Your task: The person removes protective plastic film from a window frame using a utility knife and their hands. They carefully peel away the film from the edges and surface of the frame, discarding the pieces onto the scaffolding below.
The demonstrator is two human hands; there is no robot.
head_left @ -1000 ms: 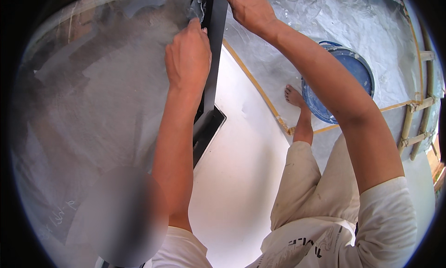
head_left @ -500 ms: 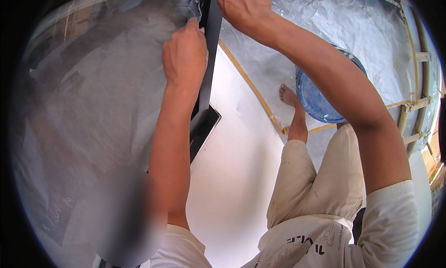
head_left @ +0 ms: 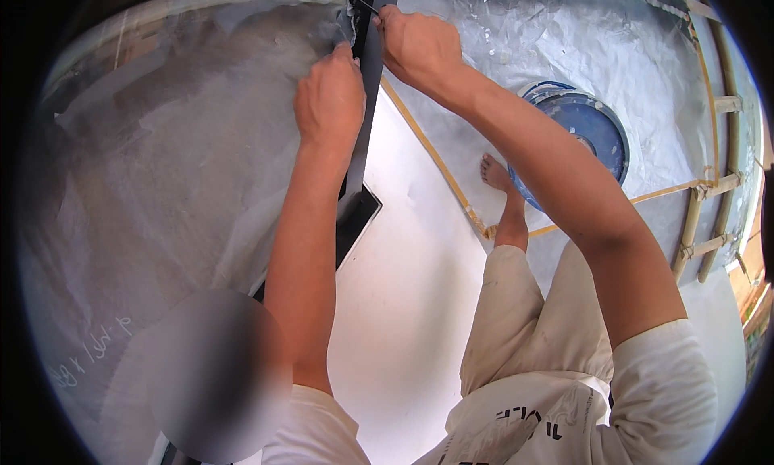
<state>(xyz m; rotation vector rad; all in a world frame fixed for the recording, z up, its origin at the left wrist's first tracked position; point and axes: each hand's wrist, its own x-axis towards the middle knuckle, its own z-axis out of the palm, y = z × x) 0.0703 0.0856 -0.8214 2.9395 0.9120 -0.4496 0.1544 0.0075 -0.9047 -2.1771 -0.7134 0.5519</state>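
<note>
A dark frame [head_left: 367,142] runs along a pane covered with cloudy plastic film [head_left: 177,142]. My left hand [head_left: 330,94] is closed near the frame's upper corner, its fingers pinching the ragged edge of the film. My right hand [head_left: 419,50] is closed around a thin dark tool [head_left: 367,7], which points left across the frame into the corner. Most of the tool is hidden in my fist, so its kind cannot be made out. Crumpled, torn film hangs between the tool and my left fingertips.
Below right, a blue bucket [head_left: 588,126] with pale splashes stands on a plastic-covered floor [head_left: 484,29], partly behind my right forearm. Brown tape [head_left: 431,146] edges the sheet. A white panel [head_left: 403,304] lies beside the frame. Bamboo poles [head_left: 713,187] stand at the far right.
The view has shifted so the frame's upper corner now shows. My right hand appears lower, and the thin tool in it has come into sight. My left hand stays at the film's edge.
</note>
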